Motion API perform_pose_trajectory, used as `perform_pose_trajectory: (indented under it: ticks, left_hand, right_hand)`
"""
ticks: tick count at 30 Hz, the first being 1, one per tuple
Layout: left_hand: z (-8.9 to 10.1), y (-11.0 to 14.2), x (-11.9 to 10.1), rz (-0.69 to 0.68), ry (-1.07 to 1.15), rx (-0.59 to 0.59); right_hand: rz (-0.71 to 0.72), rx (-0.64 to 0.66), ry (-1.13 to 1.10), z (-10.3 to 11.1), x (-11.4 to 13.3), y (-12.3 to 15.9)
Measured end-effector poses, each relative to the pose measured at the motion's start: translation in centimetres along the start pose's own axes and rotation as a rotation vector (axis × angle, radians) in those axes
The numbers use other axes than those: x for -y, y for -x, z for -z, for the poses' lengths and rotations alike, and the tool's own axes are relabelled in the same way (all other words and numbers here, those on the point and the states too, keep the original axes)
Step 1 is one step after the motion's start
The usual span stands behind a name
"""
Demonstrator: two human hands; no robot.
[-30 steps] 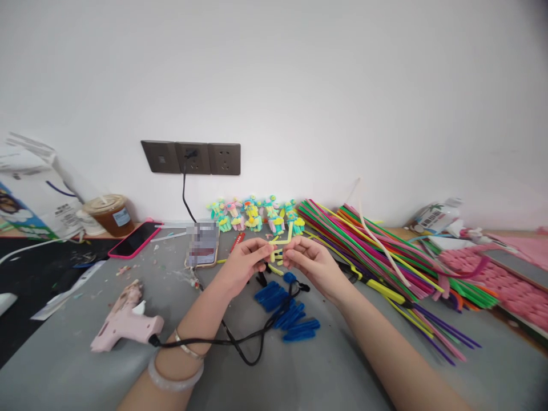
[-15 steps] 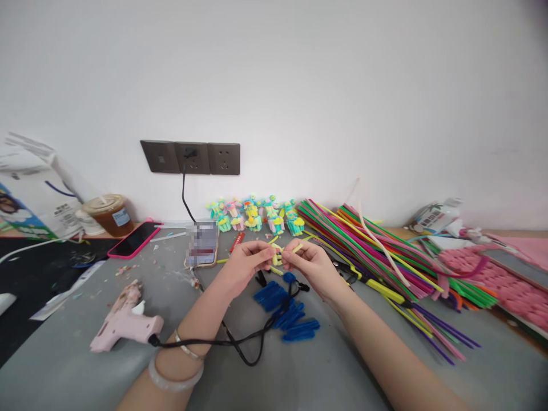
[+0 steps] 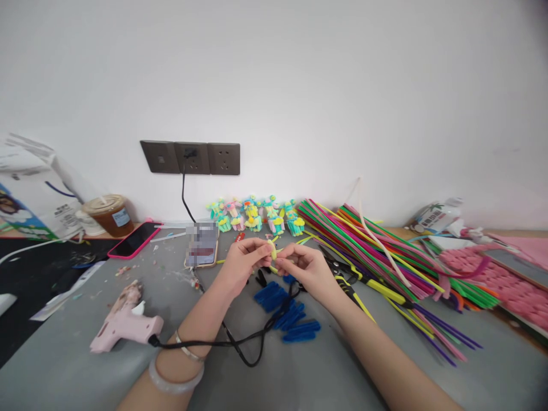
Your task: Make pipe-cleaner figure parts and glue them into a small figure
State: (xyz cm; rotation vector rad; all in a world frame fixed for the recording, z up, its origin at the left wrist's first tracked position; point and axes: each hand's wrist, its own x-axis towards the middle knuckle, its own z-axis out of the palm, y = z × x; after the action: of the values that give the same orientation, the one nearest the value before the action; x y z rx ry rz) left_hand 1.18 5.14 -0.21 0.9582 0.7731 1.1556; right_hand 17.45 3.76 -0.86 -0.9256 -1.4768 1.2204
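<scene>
A pale yellow pipe cleaner [image 3: 273,249], bent into a small compact shape, is pinched between my two hands. My left hand [image 3: 247,260] closes thumb and forefinger on its left side. From the other side my right hand [image 3: 306,265] grips it, the fingertips of both hands nearly meeting. Below them on the grey table lie several short bundles of blue pipe cleaner [image 3: 274,298]. Behind my hands stands a row of small colourful pipe-cleaner figures [image 3: 252,216]. Yellow-handled pliers [image 3: 340,268] lie just beyond my right wrist, partly hidden by it.
A pink glue gun [image 3: 126,322] lies at left, its black cord [image 3: 222,342] running under my left forearm. Long coloured pipe cleaners [image 3: 363,245] are heaped at right. Two phones, a pink-cased one [image 3: 136,240] and another [image 3: 203,245], and an iced drink cup [image 3: 110,216] sit further back.
The yellow pipe cleaner's upright end has been folded down into a tighter shape. My right hand has shifted slightly left and lower, showing more of the pliers.
</scene>
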Motion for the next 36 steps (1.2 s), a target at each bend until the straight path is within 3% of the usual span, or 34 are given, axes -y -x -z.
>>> perform_pose_trajectory:
  ticks: [17, 26, 36]
  left_hand:
    - [-0.45, 0.39, -0.43, 0.031, 0.102, 0.082]
    - [-0.47, 0.25, 0.12, -0.092, -0.029, -0.002]
    - [-0.58, 0.45, -0.35, -0.056, -0.013, 0.026]
  right_hand:
    - [-0.091, 0.097, -0.155, 0.45, 0.41, -0.06]
    - [-0.088, 0.106, -0.196, 0.50, 0.33, 0.04]
    - [-0.129, 0.061, -0.163, 0.75, 0.31, -0.25]
